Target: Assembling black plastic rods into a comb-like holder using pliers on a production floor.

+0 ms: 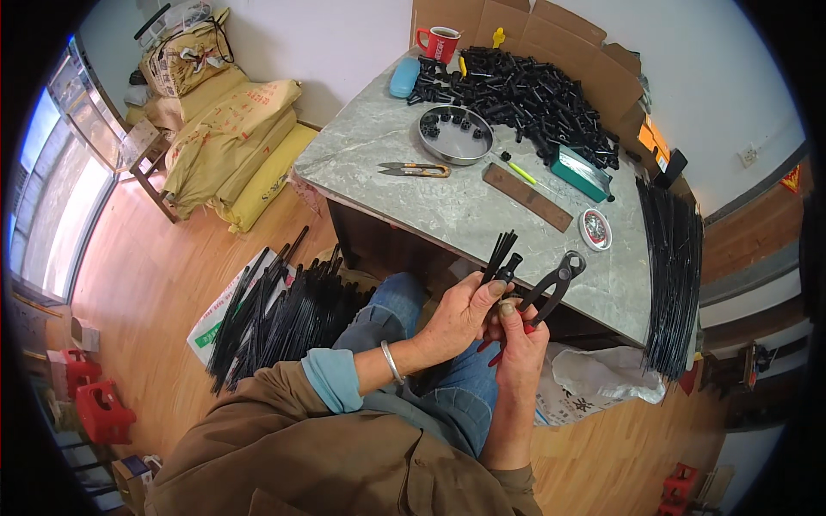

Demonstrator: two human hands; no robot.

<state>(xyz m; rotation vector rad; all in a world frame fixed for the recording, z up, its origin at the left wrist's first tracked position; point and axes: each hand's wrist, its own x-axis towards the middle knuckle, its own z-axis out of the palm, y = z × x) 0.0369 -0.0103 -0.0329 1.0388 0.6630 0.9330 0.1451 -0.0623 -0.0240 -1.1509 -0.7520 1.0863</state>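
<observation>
My left hand (458,311) is closed round a few thin black rods (500,249) and a short black tubular piece (511,266), which point up past the thumb. Close beside it, my right hand (521,342) grips a pair of pincers (559,287) with dark jaws and red handles. The jaws lean toward the table and look parted, with nothing between them. Both hands are above my lap, in front of the table's near edge, and their thumbs nearly meet. What the right fingertips touch behind the thumbs is hidden.
On the grey table (379,206) lie a heap of black tubular parts (533,95), a round metal tin (456,155), thread snips (417,170), a rusty flat bar (527,197) and a small bowl (595,230). Black rods hang at the right edge (671,275); more bundles (292,318) lie at lower left.
</observation>
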